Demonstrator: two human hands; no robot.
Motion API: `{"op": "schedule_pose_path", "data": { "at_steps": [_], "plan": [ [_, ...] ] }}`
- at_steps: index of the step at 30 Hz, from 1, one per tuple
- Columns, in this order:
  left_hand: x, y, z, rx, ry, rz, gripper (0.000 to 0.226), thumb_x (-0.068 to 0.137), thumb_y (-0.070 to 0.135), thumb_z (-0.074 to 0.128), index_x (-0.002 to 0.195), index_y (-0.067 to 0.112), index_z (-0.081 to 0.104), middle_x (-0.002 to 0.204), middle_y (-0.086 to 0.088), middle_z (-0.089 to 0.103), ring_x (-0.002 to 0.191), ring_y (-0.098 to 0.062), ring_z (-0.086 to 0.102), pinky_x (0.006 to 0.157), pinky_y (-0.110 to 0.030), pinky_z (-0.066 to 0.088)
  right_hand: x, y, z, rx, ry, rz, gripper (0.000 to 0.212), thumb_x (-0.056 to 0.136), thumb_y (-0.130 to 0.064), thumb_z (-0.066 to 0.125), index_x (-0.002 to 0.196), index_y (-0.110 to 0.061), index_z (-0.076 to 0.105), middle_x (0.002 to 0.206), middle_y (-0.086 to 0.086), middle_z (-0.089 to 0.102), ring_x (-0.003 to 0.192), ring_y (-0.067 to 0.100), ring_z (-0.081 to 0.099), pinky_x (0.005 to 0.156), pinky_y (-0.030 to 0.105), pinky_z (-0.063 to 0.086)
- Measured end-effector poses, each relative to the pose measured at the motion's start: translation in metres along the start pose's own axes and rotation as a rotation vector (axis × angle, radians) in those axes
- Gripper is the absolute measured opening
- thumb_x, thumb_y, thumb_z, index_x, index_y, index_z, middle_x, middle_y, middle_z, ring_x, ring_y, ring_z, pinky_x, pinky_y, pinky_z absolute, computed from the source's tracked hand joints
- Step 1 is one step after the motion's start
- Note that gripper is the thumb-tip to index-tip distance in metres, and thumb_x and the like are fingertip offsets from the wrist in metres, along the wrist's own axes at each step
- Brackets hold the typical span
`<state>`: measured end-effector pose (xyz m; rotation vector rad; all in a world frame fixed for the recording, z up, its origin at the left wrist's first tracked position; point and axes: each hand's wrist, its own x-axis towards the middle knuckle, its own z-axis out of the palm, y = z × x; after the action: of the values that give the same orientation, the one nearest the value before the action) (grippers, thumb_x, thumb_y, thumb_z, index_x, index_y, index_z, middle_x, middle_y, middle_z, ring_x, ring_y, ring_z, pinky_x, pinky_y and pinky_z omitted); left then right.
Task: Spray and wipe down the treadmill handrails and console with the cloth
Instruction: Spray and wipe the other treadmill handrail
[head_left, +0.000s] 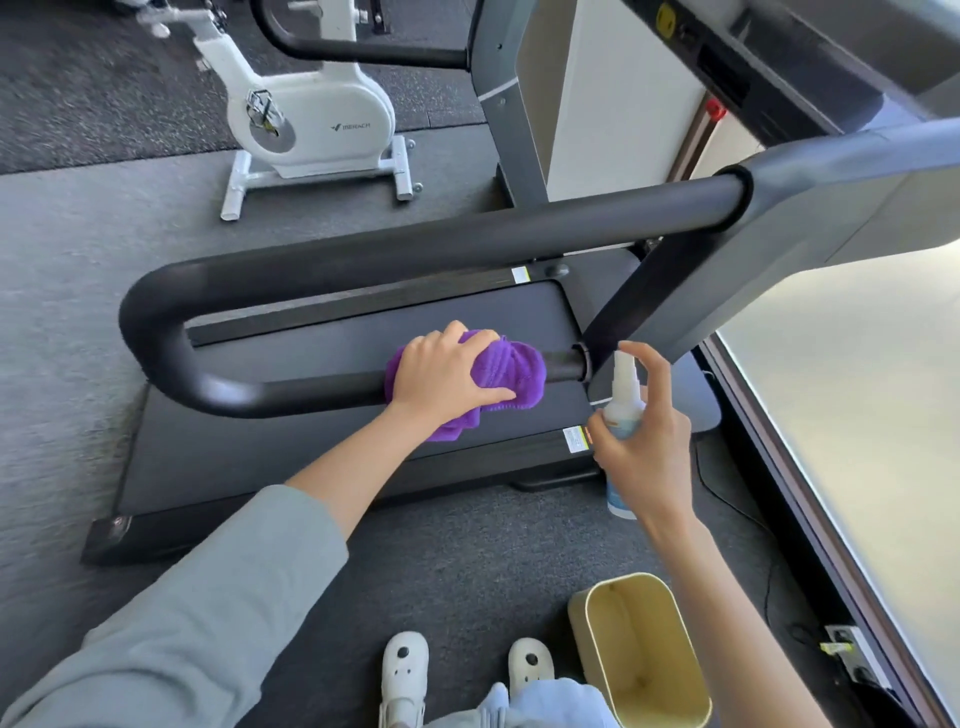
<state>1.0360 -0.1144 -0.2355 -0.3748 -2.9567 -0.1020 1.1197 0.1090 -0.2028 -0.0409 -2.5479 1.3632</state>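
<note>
Past the white exercise bike (306, 119) marked MERACH, my left grip (441, 375) clamps the purple cloth (501, 376) around the near handrail (291, 396), my right grip (641, 444) curls round the spray bottle (623, 410), above a beige bin (644, 654) on the floor.

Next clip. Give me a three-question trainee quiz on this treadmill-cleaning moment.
1. True or false: the left hand presses the cloth on the near handrail.
2. What does the right hand hold? A) bin B) spray bottle C) shoe
3. Fill in: the cloth's colour is ____.

Key: 1 true; 2 B, the spray bottle; 3 purple.
</note>
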Motion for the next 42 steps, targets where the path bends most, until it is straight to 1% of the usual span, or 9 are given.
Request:
{"op": "schedule_pose_path", "data": {
  "at_steps": [12, 14, 20, 23, 25, 32, 34, 37, 42],
  "plan": [
    [-0.089, -0.126, -0.041, 0.119, 0.122, -0.082, 0.08, 0.066, 0.083, 0.051, 0.12, 0.025, 0.062, 0.098, -0.003, 0.061, 0.081, -0.025, 0.063, 0.077, -0.039, 0.049, -0.004, -0.054, 0.078, 0.03, -0.065, -0.034, 0.067, 0.079, 0.0, 0.061, 0.129, -0.041, 0.042, 0.062, -0.009, 0.049, 0.061, 0.016, 0.05, 0.056, 0.036, 0.044],
    [-0.086, -0.122, -0.043, 0.115, 0.093, -0.084, 0.08, 0.066, 0.084, 0.052, 0.12, 0.025, 0.062, 0.1, -0.003, 0.061, 0.084, -0.025, 0.063, 0.078, -0.039, 0.048, -0.005, -0.059, 0.087, 0.04, -0.052, -0.034, 0.068, 0.079, 0.0, 0.061, 0.129, -0.041, 0.042, 0.062, -0.011, 0.048, 0.065, 0.013, 0.05, 0.056, 0.033, 0.042],
    [-0.07, -0.092, -0.032, 0.075, 0.053, -0.14, 0.08, 0.069, 0.085, 0.046, 0.123, 0.027, 0.061, 0.107, -0.003, 0.062, 0.09, -0.027, 0.06, 0.082, -0.04, 0.046, -0.011, -0.05, 0.085, 0.024, -0.012, 0.001, 0.068, 0.078, 0.002, 0.062, 0.132, -0.037, 0.043, 0.068, -0.005, 0.053, 0.057, 0.02, 0.049, 0.058, 0.04, 0.047],
    [-0.043, -0.057, -0.02, 0.062, 0.008, -0.102, 0.081, 0.071, 0.086, 0.042, 0.128, 0.03, 0.055, 0.112, -0.001, 0.06, 0.093, -0.024, 0.058, 0.083, -0.037, 0.044, -0.011, -0.038, 0.072, 0.032, 0.013, 0.019, 0.069, 0.078, 0.003, 0.062, 0.132, -0.037, 0.043, 0.075, -0.007, 0.057, 0.059, 0.019, 0.05, 0.056, 0.035, 0.046],
    [-0.023, -0.031, -0.01, 0.071, -0.021, -0.065, 0.082, 0.073, 0.087, 0.039, 0.131, 0.031, 0.051, 0.114, -0.001, 0.058, 0.094, -0.023, 0.058, 0.082, -0.035, 0.044, -0.011, -0.03, 0.059, 0.005, 0.029, 0.039, 0.07, 0.079, 0.002, 0.062, 0.131, -0.04, 0.041, 0.068, -0.009, 0.054, 0.06, 0.014, 0.051, 0.053, 0.027, 0.042],
    [0.037, 0.059, 0.014, 0.042, -0.071, 0.055, 0.079, 0.078, 0.081, 0.044, 0.135, 0.026, 0.044, 0.114, -0.005, 0.057, 0.093, -0.024, 0.057, 0.077, -0.035, 0.045, -0.004, 0.003, 0.01, -0.049, 0.061, 0.085, 0.07, 0.08, 0.002, 0.066, 0.13, -0.039, 0.041, 0.065, -0.005, 0.054, 0.053, 0.022, 0.052, 0.052, 0.036, 0.048],
    [0.05, 0.077, 0.014, 0.007, -0.103, 0.053, 0.08, 0.077, 0.08, 0.047, 0.136, 0.027, 0.044, 0.115, -0.006, 0.056, 0.096, -0.026, 0.057, 0.079, -0.036, 0.046, -0.002, 0.008, 0.001, -0.059, 0.066, 0.088, 0.068, 0.08, 0.001, 0.065, 0.13, -0.04, 0.042, 0.063, -0.006, 0.053, 0.052, 0.019, 0.05, 0.049, 0.031, 0.045],
    [0.054, 0.079, 0.015, -0.032, -0.122, 0.04, 0.079, 0.076, 0.081, 0.048, 0.134, 0.028, 0.045, 0.115, -0.006, 0.056, 0.098, -0.027, 0.058, 0.08, -0.037, 0.047, 0.003, 0.007, -0.004, -0.076, 0.072, 0.076, 0.068, 0.079, 0.0, 0.065, 0.13, -0.039, 0.043, 0.063, -0.009, 0.053, 0.054, 0.012, 0.05, 0.051, 0.016, 0.039],
    [0.032, 0.041, 0.004, -0.045, -0.143, 0.018, 0.08, 0.074, 0.082, 0.048, 0.136, 0.031, 0.045, 0.119, -0.004, 0.057, 0.101, -0.025, 0.06, 0.081, -0.035, 0.046, 0.008, -0.007, 0.002, -0.068, 0.064, 0.038, 0.07, 0.078, 0.001, 0.067, 0.131, -0.039, 0.042, 0.062, -0.009, 0.051, 0.06, 0.012, 0.052, 0.052, 0.019, 0.04]
  ]
}}
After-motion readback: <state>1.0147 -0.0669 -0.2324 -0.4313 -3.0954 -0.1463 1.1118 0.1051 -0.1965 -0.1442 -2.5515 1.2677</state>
